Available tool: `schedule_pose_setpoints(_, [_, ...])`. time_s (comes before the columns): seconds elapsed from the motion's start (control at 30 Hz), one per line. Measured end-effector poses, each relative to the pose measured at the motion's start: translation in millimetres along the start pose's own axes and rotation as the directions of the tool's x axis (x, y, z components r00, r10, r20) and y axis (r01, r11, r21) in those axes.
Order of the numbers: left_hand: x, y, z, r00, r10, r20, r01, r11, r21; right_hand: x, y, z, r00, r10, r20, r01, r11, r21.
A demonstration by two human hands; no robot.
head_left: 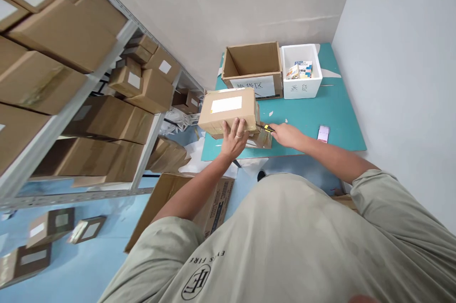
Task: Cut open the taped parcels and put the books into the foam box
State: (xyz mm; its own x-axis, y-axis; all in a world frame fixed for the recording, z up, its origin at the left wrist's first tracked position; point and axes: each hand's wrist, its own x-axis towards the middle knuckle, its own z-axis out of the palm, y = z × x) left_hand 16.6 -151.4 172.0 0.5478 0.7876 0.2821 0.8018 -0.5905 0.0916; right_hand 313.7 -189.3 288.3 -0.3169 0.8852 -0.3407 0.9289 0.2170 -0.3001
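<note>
A taped cardboard box [228,112] with a white label rests on top of another carton [263,139] at the near left of the green table [302,120]. My left hand [234,139] lies against the near side of the upper box, fingers spread over its edge. In my right hand [285,135] is a black and yellow cutter [267,128], its tip at the right side of that box. Whether the blade has entered the tape is too small to tell.
Behind stand an open carton [252,59] and a white foam box [302,89] holding small packs. A phone [323,134] lies at the right. Shelves of boxes [64,32] line the left, and a large open carton [217,203] stands on the floor.
</note>
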Motion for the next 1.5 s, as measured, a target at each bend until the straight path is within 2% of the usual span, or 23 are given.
schedule_pose_setpoints(0.13, [5.3,-1.1,1.1,0.999,-0.026,0.033,0.025,1.000,0.006,-0.9,-9.9,-0.9,1.000,0.020,0.001,-0.020,1.000,0.009])
schedule_pose_setpoints(0.47, [6.8,-0.1,0.2,0.999,0.028,-0.046,-0.029,0.999,-0.020,-5.0,-7.8,-1.0,1.000,0.025,0.003,-0.025,0.999,0.033])
schedule_pose_setpoints(0.8, [6.5,0.3,6.1,0.998,0.010,-0.060,-0.011,1.000,-0.017,-7.5,-20.5,3.2,1.000,0.022,-0.009,-0.023,0.995,-0.101])
schedule_pose_setpoints(1.03, [6.3,0.0,12.5,0.999,0.008,-0.054,-0.008,1.000,0.002,-1.9,-35.8,3.6,0.999,0.044,0.001,-0.044,0.994,-0.101])
schedule_pose_setpoints(1.17, [8.6,-3.3,13.9,0.997,-0.027,-0.070,0.025,0.999,-0.027,-0.5,-28.4,4.4,0.999,0.039,0.012,-0.038,0.998,-0.055])
schedule_pose_setpoints(1.33, [8.3,-2.1,19.4,0.996,-0.039,-0.076,0.032,0.995,-0.099,-8.5,-12.9,12.9,0.993,0.078,0.085,-0.074,0.996,-0.051])
schedule_pose_setpoints(1.5, [4.8,-2.3,20.5,0.991,-0.038,-0.128,0.022,0.992,-0.123,-6.5,-6.1,24.4,0.994,0.099,0.041,-0.099,0.995,-0.001])
